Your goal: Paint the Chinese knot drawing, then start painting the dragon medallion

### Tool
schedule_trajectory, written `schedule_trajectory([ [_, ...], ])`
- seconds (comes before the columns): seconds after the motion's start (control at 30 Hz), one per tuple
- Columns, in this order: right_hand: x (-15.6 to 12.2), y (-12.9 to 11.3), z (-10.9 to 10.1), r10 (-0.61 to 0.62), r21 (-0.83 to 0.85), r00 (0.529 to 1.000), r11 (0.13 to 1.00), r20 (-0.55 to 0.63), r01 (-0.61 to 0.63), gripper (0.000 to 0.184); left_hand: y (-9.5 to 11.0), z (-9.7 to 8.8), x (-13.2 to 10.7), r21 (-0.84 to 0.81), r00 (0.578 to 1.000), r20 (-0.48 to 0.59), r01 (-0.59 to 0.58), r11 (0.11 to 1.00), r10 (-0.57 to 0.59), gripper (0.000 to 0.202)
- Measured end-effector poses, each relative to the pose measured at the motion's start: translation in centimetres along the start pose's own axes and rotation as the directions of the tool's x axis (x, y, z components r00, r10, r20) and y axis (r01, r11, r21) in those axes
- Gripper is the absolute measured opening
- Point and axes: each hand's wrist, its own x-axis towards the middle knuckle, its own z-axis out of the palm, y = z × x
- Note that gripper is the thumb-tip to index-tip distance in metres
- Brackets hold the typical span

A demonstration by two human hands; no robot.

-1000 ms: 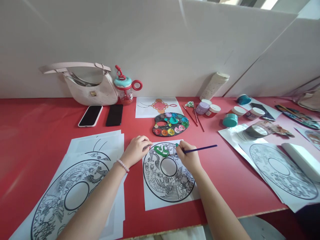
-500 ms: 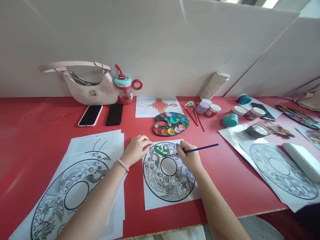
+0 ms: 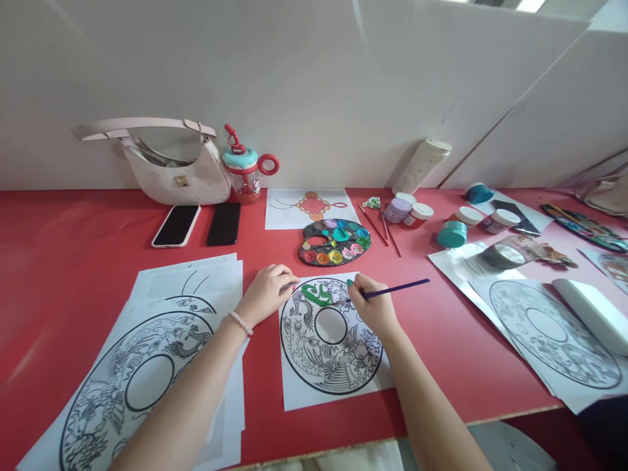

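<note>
A paintbrush point(image 3: 400, 288) with a dark purple handle is pinched in my right hand point(image 3: 373, 305). Its tip is at the upper part of a line drawing point(image 3: 318, 383), close to a patch of green paint point(image 3: 314, 294). The drawing is a ring with dragon and phoenix outlines around a blank centre circle. At the sheet's upper left edge rests my left hand point(image 3: 269, 291), its fingers laid on the paper and nothing seen in them. Just beyond the sheet lies a paint palette point(image 3: 318, 257) with several colour wells.
On the left are printed sheets point(image 3: 167, 280), two phones point(image 3: 176, 226), a white handbag point(image 3: 167, 183) and a lidded cup point(image 3: 244, 176). A coloured knot picture point(image 3: 279, 219) lies behind the palette. Brushes point(image 3: 383, 226), paint jars point(image 3: 451, 234) and another drawing point(image 3: 520, 307) are to the right.
My right hand and the paintbrush have shifted very slightly. My left hand stays in place on the sheet, and the green patch looks much the same.
</note>
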Motion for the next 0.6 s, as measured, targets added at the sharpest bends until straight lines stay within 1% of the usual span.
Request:
schedule_trajectory([
  [0.13, 0.02, -0.13, -0.05, -0.005, 0.002, 1.000, 1.000, -0.013, 0.005, 0.027, 0.04, -0.01, 0.09, -0.001, 1.000, -0.001, 0.003, 1.000, -0.003, 0.019],
  [0.37, -0.01, -0.10, 0.03, 0.013, -0.011, 1.000, 1.000, 0.013, -0.013, 0.027, 0.02, -0.06, -0.02, -0.006, 1.000, 0.004, 0.002, 1.000, -0.002, 0.020],
  [0.6, -0.02, 0.07, -0.12, 0.012, -0.003, 1.000, 1.000, 0.005, -0.012, 0.029, 0.27, -0.20, 0.12, -0.004, 1.000, 0.009, 0.013, 1.000, -0.013, 0.019],
])
